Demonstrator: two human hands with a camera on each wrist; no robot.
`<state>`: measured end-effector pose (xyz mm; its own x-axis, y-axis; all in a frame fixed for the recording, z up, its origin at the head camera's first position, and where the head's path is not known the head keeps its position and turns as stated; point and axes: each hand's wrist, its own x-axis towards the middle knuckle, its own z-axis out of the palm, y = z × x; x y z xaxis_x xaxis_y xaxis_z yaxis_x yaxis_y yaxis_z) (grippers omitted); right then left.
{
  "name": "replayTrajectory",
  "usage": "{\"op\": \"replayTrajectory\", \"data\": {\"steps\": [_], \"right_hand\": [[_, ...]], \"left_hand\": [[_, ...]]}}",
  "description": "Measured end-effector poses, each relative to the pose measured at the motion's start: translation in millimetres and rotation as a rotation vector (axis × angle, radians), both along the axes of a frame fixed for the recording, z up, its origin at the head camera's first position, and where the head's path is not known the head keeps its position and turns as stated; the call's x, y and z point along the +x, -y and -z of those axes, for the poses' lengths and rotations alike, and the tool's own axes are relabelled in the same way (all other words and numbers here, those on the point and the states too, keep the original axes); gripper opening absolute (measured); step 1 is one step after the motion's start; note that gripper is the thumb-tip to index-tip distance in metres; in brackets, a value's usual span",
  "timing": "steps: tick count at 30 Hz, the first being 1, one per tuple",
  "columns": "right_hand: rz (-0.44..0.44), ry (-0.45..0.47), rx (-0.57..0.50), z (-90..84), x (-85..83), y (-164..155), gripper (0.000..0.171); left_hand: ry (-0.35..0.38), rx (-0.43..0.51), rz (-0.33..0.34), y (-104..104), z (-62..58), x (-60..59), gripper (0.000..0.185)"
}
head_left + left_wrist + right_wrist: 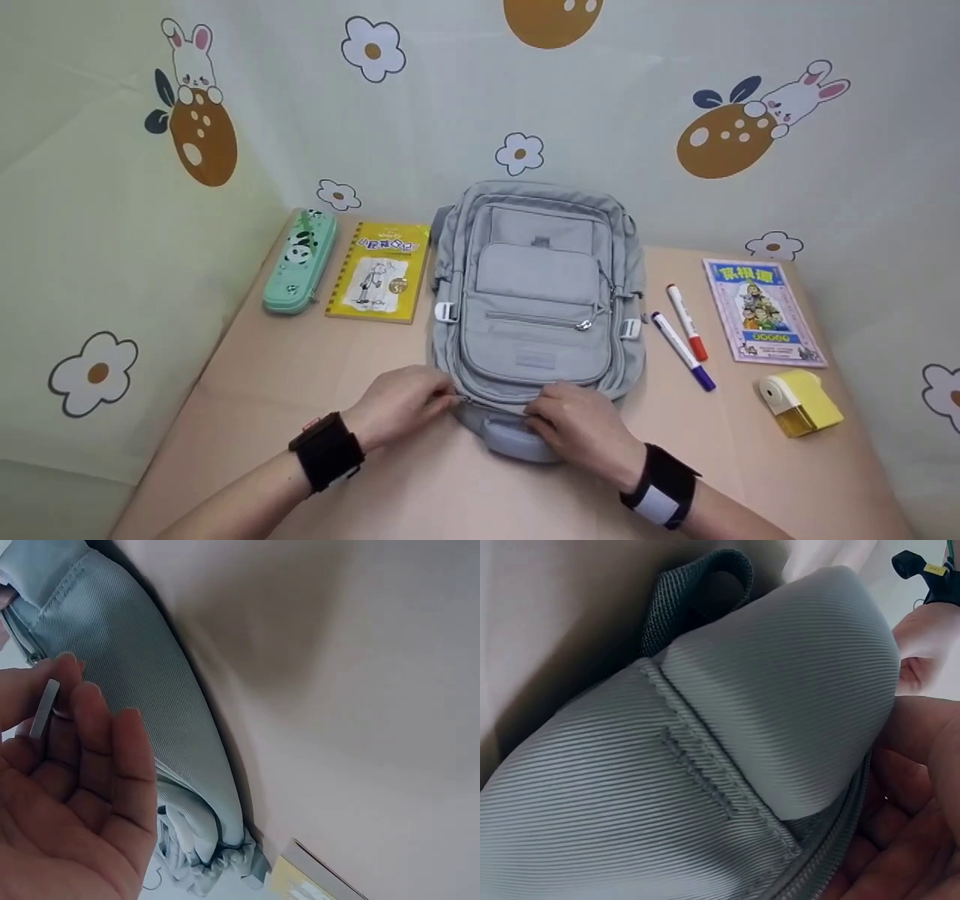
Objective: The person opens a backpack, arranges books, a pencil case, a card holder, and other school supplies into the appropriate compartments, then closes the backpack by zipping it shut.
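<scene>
A gray backpack (544,277) lay front up mid-table (352,495), its contents hidden from view. A person's left hand (401,405) pinched a zipper pull (45,709) near the handle (517,442); the right hand (585,427) gripped the bag's edge beside it. At left sat a closed panda pencil case (300,262) and yellow book (380,274); at right, two markers (683,341), a booklet (765,313) and a sharpener (800,402) with an amber drawer (796,422).

the backpack (536,304) lies on the desk (420,502), with the curtain (450,97) behind it. just left of the backpack is a book (379,274); farther left of it, a pencil case (300,262). near the backpack's right side lie two markers (682,349); farther right, a booklet (765,313); and well right of the backpack's near end, a sharpener (806,403).
</scene>
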<state>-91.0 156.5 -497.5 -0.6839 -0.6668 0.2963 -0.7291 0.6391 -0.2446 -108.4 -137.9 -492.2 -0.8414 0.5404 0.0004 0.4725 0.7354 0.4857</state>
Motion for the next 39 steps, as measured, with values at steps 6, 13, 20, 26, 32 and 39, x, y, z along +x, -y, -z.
{"op": "replayTrajectory", "data": {"steps": [6,13,20,26,32,39], "right_hand": [[0.007,0.022,0.003,-2.5,1.3,-2.3,0.007],[0.009,0.018,0.010,-2.5,1.9,-2.3,0.006],[-0.008,0.007,-0.018,-3.3,2.3,-3.5,0.005],[0.015,0.058,-0.005,-6.1,1.8,-2.2,0.004],[0.017,0.022,0.021,-8.5,0.8,4.5,0.006],[-0.015,-0.029,0.055,-11.5,-3.1,24.7,0.006]], "left_hand": [[0.044,0.024,-0.046,9.5,0.3,-8.5,0.006],[0.094,0.022,-0.088,15.1,-2.6,-13.2,0.006],[0.085,0.028,-0.067,18.3,-2.5,-13.7,0.008],[0.091,0.032,-0.062,18.2,-4.8,-13.1,0.010],[0.100,0.041,-0.074,18.0,-4.9,-12.3,0.009],[0.092,0.039,-0.083,17.4,-4.2,-11.2,0.008]]}}
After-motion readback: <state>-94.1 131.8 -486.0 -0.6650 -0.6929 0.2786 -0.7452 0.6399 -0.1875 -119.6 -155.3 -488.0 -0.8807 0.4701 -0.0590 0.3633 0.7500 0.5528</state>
